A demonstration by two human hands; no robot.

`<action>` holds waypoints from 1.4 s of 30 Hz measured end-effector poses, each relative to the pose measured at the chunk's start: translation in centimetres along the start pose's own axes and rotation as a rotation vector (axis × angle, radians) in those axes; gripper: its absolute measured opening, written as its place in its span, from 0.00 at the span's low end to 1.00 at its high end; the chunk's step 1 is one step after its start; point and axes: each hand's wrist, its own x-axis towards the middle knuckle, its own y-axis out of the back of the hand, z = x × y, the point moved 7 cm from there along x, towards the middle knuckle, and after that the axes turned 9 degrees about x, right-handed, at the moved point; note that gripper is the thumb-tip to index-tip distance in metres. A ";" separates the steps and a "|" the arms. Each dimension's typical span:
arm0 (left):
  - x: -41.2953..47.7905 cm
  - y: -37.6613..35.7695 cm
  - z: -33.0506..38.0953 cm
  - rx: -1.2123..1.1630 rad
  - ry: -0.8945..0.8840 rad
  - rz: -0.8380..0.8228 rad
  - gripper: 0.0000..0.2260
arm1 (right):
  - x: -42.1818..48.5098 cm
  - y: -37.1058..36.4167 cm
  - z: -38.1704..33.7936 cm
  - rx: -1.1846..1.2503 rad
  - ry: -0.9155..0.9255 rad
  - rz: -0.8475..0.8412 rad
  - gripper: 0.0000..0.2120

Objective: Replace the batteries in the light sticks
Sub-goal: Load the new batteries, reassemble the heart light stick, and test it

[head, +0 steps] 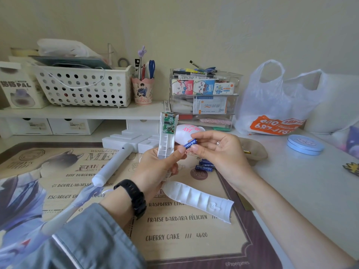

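On the printed mat (174, 239), in front of the crinkled plastic bag (281, 98) at the desk's back right corner, a smooth second light stick (114, 164) lies to the left and a ribbed, curved cover (198, 199) lies mid-mat. My left hand (155, 167) grips the opened light stick (166, 144) upright, its green circuit board (168, 124) bared and its base hidden in my palm. My right hand (215, 152) pinches a blue battery (190, 144) just beside it, with the spare batteries (206, 166) half hidden beneath.

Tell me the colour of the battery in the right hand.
The battery is blue with pale lettering; head view.
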 end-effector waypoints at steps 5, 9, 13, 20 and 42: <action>-0.1 -0.1 -0.2 0.031 0.005 -0.027 0.04 | -0.1 -0.1 0.0 -0.024 0.022 -0.010 0.14; 0.0 -0.1 -0.3 0.037 -0.004 -0.038 0.02 | 0.0 -0.1 0.0 -0.029 0.029 -0.017 0.14; 0.0 -0.1 -0.2 0.017 -0.022 -0.036 0.09 | 0.0 -0.3 0.0 -0.022 0.028 -0.026 0.14; -0.2 -0.2 0.0 0.018 -0.032 -0.054 0.05 | -0.1 -0.3 0.0 -0.008 0.019 -0.041 0.13; -0.1 0.3 1.2 -0.087 -0.132 0.044 0.08 | -0.2 0.0 2.2 0.124 -0.198 0.000 0.04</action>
